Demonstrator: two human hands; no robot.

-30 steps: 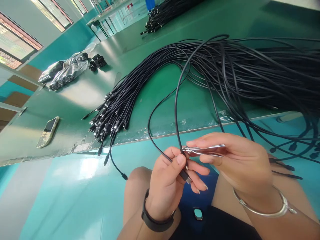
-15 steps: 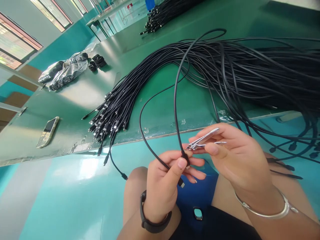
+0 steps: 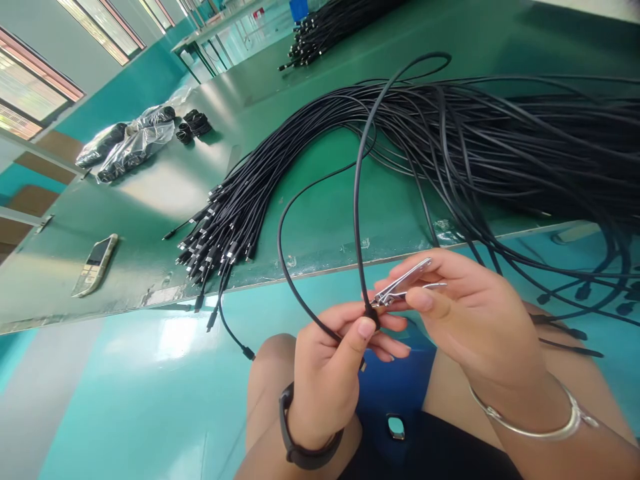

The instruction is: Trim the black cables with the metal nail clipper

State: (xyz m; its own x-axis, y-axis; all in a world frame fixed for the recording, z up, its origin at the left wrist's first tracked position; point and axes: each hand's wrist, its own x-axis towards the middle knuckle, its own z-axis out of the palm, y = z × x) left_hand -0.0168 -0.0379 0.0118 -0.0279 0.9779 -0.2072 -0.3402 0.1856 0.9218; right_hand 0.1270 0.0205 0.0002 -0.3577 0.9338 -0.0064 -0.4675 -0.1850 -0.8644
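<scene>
My left hand point(image 3: 333, 363) pinches a black cable point(image 3: 357, 193) near its connector, thumb on top. A second, thinner cable length point(image 3: 293, 270) also runs into this hand, and a connector tip shows below the thumb. Between the thumb and fingers of my right hand point(image 3: 475, 313) is a silver nail clipper point(image 3: 404, 283), its lever raised. The clipper's jaws meet the cable just above the connector; whether they touch it I cannot tell. Both hands are over my lap, in front of the table edge.
A large bundle of black cables point(image 3: 300, 143) lies across the green table point(image 3: 320, 220), with several ends hanging off the edge. At left are a phone-like handset point(image 3: 96, 263), plastic-wrapped bundles point(image 3: 133, 150) and coiled cables point(image 3: 194, 125). Another cable bundle point(image 3: 330, 30) lies farther back.
The connector in my left hand has turned, so its tip is now hidden and the lower tip shows less. The nail clipper has come slightly lower and left, nearer the cable.
</scene>
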